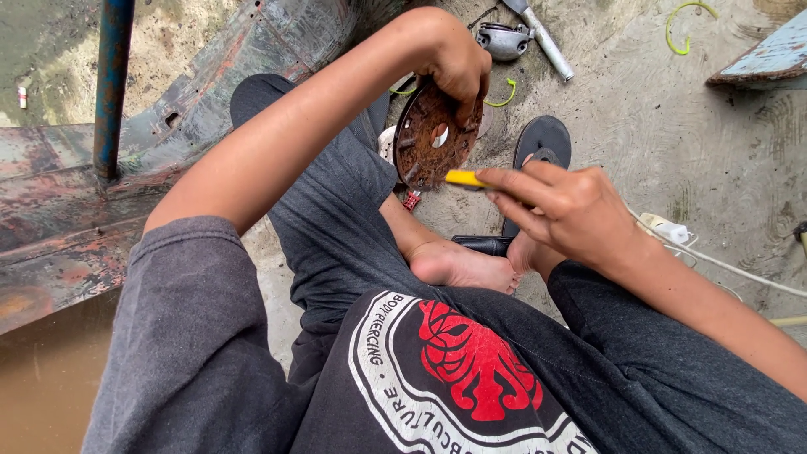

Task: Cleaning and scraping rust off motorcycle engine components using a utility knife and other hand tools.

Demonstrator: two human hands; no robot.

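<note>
Rusty brown all over, that round metal disc (433,139) you've got propped up over your knee. Your left hand (458,63) comes down from above and clamps its top edge, thumb on the near face, fingers wrapped round the back, so it stands nearly on edge and tilted toward you. Your right hand (559,206) is closed round a yellow-handled tool (465,178), with only the yellow end poking out past your fingertips and its tip touching the lower rim of the disc. I can't make out what kind of tip it has, your fingers hide the rest.

Looks to me like you're in the middle of scraping or picking crud off the face, working along the bottom edge near the little studs. For the next stroke I'd say keep the left grip firm so the disc doesn't spin or slip, and turn it a bit to bring a fresh patch under the tool. Watch the thumb, it sits close to the centre hole.

Around you: a black sandal (542,143) on the concrete floor (672,126) just beyond your bare feet, a grey metal part (504,39) farther off, and a white cable (714,261) running to your right.
</note>
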